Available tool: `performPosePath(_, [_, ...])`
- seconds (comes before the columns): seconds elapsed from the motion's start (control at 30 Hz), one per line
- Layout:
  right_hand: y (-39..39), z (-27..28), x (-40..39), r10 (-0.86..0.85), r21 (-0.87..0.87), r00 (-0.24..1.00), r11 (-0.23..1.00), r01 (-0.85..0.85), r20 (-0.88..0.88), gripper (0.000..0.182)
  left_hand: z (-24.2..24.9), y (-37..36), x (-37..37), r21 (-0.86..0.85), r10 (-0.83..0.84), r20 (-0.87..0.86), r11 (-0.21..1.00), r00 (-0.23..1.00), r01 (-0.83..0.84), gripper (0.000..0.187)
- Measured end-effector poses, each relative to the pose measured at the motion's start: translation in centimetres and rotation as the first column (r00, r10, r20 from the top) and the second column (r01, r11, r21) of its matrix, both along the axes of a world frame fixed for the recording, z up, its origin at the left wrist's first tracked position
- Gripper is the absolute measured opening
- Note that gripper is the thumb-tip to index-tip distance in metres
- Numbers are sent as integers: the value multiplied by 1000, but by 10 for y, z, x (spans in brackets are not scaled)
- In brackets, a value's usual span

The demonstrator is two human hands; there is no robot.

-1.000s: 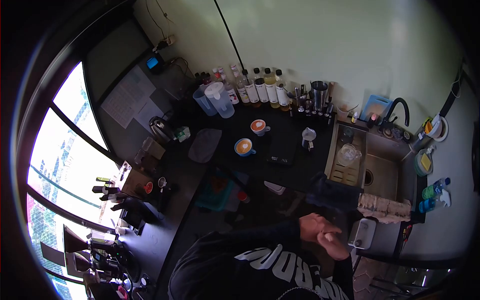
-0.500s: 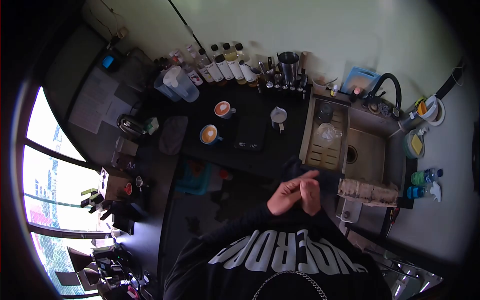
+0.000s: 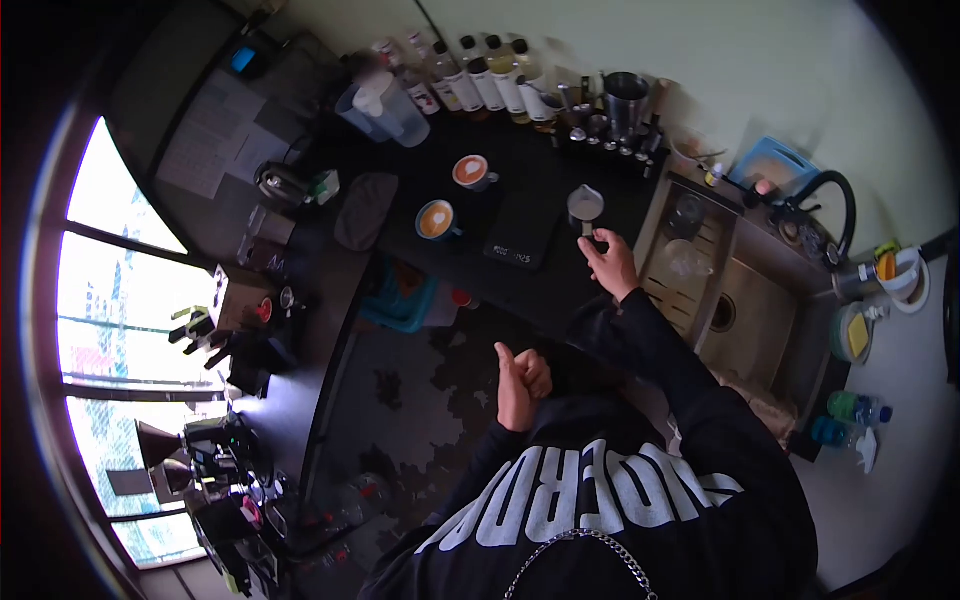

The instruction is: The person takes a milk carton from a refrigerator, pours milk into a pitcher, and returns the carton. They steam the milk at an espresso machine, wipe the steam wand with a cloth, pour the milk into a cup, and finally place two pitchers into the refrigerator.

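My right hand (image 3: 612,265) reaches forward over the dark counter, its fingers closed on the handle of a small metal milk pitcher (image 3: 585,204). Whitish liquid shows inside the pitcher, which stands upright. Nearer my body, my left hand (image 3: 522,387) is held in the air with fingers curled and thumb pointing up; I see nothing in it. Left of the pitcher lies a black scale (image 3: 522,238) with lit digits. Two cups of coffee with latte art stand beyond it: a reddish-brown one (image 3: 472,171) and a lighter brown one in a blue cup (image 3: 436,220).
A sink (image 3: 765,300) with a black tap (image 3: 850,215) lies to the right. Syrup bottles (image 3: 490,85) and plastic jugs (image 3: 400,110) line the wall. A bar-tool stand (image 3: 610,135) is behind the pitcher. A dark cloth (image 3: 365,212) lies left of the cups.
My hands were together in front of my chest and have parted. The right one has reached forward to the pitcher's handle; the left stays near my body. The view has shifted.
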State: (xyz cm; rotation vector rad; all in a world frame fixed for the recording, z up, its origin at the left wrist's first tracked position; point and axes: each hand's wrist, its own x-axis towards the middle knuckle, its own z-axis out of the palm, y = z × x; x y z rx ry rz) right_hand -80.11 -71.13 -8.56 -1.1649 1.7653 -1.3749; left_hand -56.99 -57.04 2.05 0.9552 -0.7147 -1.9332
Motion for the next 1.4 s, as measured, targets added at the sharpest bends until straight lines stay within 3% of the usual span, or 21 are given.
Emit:
performPosePath(0.07, [-14, 17, 9, 48, 112, 978, 991, -71, 202, 48, 2, -9, 1, 46, -32, -85, 998, 996, 36, 67])
performPosePath(0.13, [-29, 0, 17, 0, 153, 933, 986, -59, 360, 33, 11, -19, 1, 42, -87, 75, 996, 993, 84, 75])
performPosePath(0.2, [-31, -16, 21, 38, 79, 886, 993, -83, 461, 27, 8, -35, 12, 71, -112, 44, 992, 993, 109, 75])
performPosePath(0.33, [-4, -28, 11, 1, 40, 906, 999, -20, 423, 22, 8, -78, 30, 41, -173, 53, 984, 984, 171, 76])
performPosePath(0.4, [12, -15, 4, -139, 70, 963, 990, 126, 229, 22, 5, -103, 43, 31, -171, 47, 985, 984, 170, 75])
performPosePath(0.47, [16, -13, -12, -140, 63, 978, 989, 132, 151, 21, 0, -126, 56, -40, -197, 100, 979, 975, 202, 74])
performPosePath(0.63, [8, 23, -8, -18, -22, 986, 1000, 21, 167, 19, 7, -165, 78, -119, -253, 175, 954, 952, 275, 69])
performPosePath(0.8, [5, 45, -1, -73, -3, 977, 997, 75, 203, 17, 11, -167, 101, -245, -194, 194, 939, 962, 239, 56])
performPosePath(0.93, [-10, 59, 22, 164, -63, 978, 986, -157, 131, 15, -3, -140, 122, -334, -91, 365, 916, 927, 222, 54])
performPosePath(1.03, [-15, 78, 69, 340, -47, 938, 940, -338, 69, 16, -4, -100, 142, -269, 35, 410, 960, 911, 84, 44])
performPosePath(1.1, [-11, 67, 103, 478, -66, 852, 877, -475, 215, 15, -8, -68, 147, -232, 104, 432, 973, 896, -1, 39])
performPosePath(1.17, [-4, 67, 138, 640, -56, 724, 758, -650, 258, 14, -12, -34, 154, -182, 432, 362, 902, 826, -392, 42])
performPosePath(1.2, [1, 59, 157, 710, -126, 679, 703, -700, 188, 14, -16, -17, 160, -183, 427, 373, 904, 824, -386, 42])
performPosePath(1.3, [22, 46, 207, 856, -156, 517, 510, -846, -9, 14, -23, 33, 183, -173, 589, 507, 784, 629, -596, 55])
performPosePath(1.4, [51, 42, 254, 945, -128, 321, 326, -937, 56, 20, -13, 72, 201, -212, 719, 540, 619, 438, -756, 52])
